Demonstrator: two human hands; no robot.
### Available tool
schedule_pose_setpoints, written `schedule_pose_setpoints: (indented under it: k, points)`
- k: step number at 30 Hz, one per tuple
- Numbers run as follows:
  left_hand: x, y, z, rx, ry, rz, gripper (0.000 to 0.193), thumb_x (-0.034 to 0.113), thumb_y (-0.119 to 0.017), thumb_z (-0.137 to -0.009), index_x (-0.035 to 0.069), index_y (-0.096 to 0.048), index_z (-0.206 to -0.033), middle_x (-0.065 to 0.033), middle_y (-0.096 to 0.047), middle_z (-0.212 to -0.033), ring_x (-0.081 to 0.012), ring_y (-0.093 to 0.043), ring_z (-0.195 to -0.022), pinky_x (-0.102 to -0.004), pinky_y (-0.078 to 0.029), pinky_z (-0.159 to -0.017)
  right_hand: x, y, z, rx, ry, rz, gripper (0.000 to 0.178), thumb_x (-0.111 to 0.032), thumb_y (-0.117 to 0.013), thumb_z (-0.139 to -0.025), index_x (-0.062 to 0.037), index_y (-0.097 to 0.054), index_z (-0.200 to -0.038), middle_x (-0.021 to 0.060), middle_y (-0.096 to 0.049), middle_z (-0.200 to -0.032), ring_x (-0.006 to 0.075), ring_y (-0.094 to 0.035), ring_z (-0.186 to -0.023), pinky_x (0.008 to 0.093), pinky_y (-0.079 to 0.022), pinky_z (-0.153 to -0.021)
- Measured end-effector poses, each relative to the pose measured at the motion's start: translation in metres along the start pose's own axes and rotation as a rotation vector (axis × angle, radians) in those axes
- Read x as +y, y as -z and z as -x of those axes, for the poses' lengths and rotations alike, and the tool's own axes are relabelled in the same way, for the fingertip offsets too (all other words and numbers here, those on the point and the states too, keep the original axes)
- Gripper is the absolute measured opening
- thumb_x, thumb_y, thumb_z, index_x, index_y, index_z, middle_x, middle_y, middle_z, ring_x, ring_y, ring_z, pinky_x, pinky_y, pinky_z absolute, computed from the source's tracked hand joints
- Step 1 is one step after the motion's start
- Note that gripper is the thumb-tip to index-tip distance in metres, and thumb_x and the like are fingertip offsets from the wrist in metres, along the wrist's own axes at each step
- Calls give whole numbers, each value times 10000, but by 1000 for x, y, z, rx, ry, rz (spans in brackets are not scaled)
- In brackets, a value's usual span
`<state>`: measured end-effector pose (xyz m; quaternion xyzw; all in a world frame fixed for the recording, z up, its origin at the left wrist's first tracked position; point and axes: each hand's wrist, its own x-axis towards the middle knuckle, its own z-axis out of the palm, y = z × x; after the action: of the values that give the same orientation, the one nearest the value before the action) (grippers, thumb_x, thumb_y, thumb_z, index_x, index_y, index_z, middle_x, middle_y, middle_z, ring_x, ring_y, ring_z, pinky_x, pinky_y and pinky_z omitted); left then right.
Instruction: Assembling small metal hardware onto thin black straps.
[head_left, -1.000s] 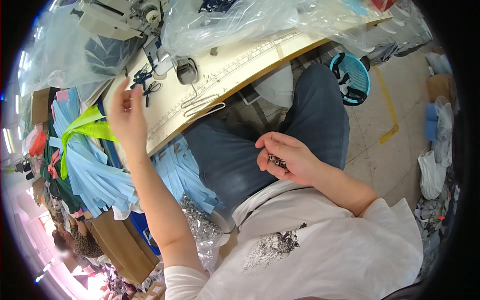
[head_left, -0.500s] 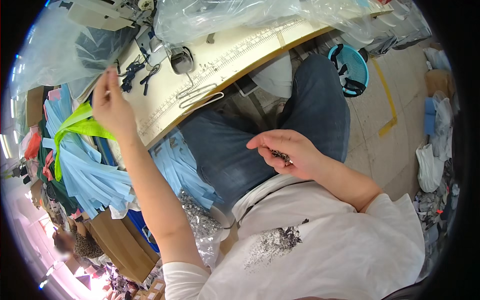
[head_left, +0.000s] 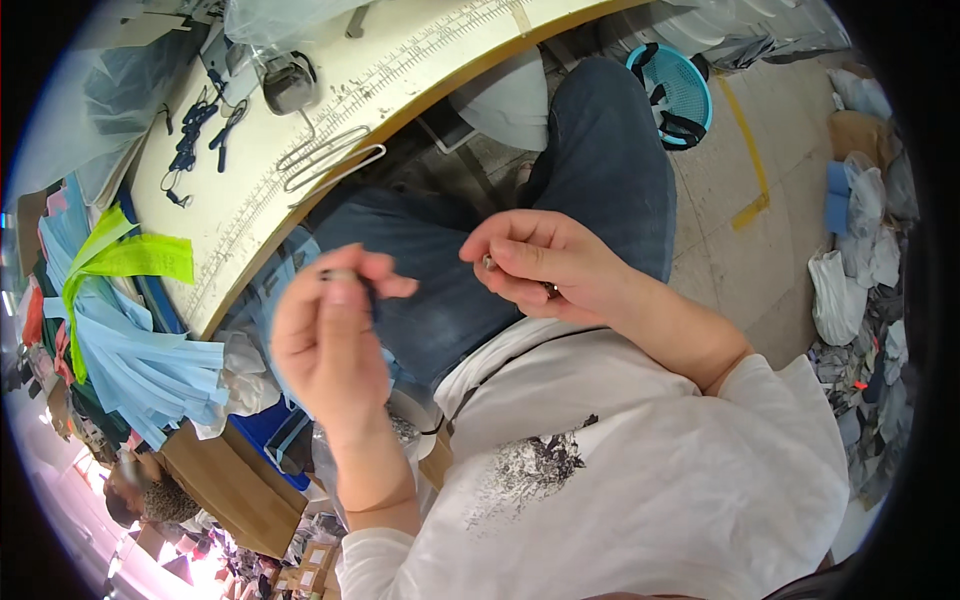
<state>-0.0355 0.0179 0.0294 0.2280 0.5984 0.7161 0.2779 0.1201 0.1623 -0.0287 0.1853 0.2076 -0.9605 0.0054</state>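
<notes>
Pinching a dark item (head_left: 327,276), too small to identify, in the left hand (head_left: 335,345) and a metal fitting (head_left: 489,262) at the fingertips of the right hand (head_left: 560,260), above the lap (head_left: 430,330), probably to keep it exposed while cupping another fitting (head_left: 551,290).

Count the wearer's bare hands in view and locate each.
2: the left hand, left of the picture's centre; the right hand, just right of centre, in front of the jeans. Neither is hidden.
</notes>
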Motion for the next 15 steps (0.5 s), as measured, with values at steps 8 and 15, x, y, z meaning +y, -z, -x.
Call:
schedule_pose_setpoints:
  k: [8,15]
  points:
    - [-30,-9,33,-89,216,10,234,22,-511,-965,-61,-613,-1158,-94,-577,-977,-138,-593,-787,-281,-546,-682,0,-1,-1,14,-4,-24,198,-183,-536,-988,-16,-589,-1080,40,-577,-864,13,-413,-558,145,-272,-396]
    - [-24,-8,37,-160,243,-117,235,51,-518,-970,-44,-628,-1155,-73,-558,-960,-79,-498,-710,-191,-407,-594,2,3,1,6,43,92,206,-119,-607,-944,-12,-607,-1119,38,-616,-914,5,-372,-502,156,-253,-387]
